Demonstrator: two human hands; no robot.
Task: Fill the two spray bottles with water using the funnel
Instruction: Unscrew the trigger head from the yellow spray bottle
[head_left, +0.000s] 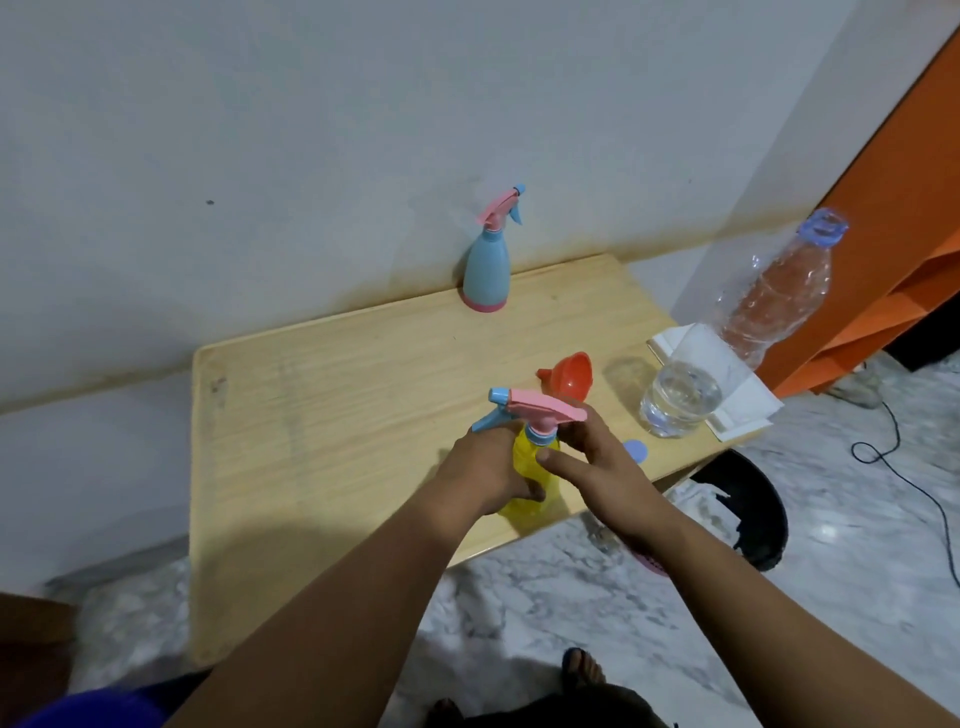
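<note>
Yellow bottle (530, 467), near table (311, 415) edge: my left hand (485, 467) wraps its body; my right hand (592, 457) pinches its neck collar. Behind it: funnel (569, 375). Right: water bottle (727, 332), lid (635, 450). Far behind: blue bottle (488, 265).

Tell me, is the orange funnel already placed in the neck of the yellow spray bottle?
No, the orange funnel lies on the table behind the yellow spray bottle, whose pink spray head is on its neck.
</note>
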